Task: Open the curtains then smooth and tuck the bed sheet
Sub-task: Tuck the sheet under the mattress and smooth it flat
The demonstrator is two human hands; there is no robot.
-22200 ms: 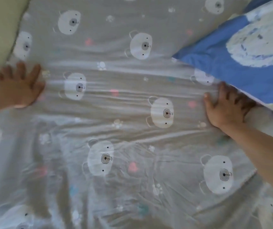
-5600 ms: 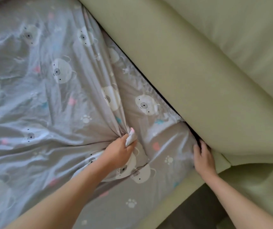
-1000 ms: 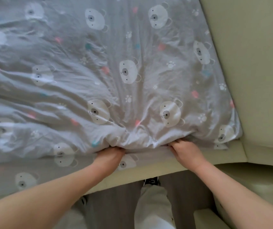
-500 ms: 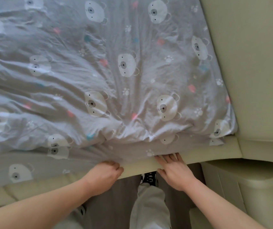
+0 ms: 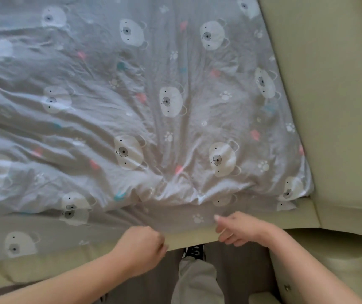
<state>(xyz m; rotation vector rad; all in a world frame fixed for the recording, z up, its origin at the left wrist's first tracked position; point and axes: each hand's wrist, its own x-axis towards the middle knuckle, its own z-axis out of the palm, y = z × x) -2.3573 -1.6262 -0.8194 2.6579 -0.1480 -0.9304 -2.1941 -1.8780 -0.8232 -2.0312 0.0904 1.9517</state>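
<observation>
The grey bed sheet (image 5: 175, 106), printed with white bears, covers the mattress and is wrinkled toward the near edge, where it bunches in a ridge. Its hem hangs over the pale green bed frame (image 5: 188, 236). My left hand (image 5: 140, 246) is curled into a fist at the hem and seems to grip the fabric; its fingertips are hidden. To the right, my right hand (image 5: 239, 229) hovers by the hem with loosely curled fingers. Its thumb lies against the sheet and it holds nothing. No curtains are in view.
A pale green padded side panel (image 5: 329, 106) runs along the right of the mattress. A pale green cabinet top (image 5: 340, 260) stands at the lower right. My legs and a dark shoe (image 5: 194, 252) are on the floor just below the bed edge.
Half a second ago my right fingers lay flat against the frame edge at the hem; now they are curled and drawn slightly back. The left hand has closed tighter at the hem.
</observation>
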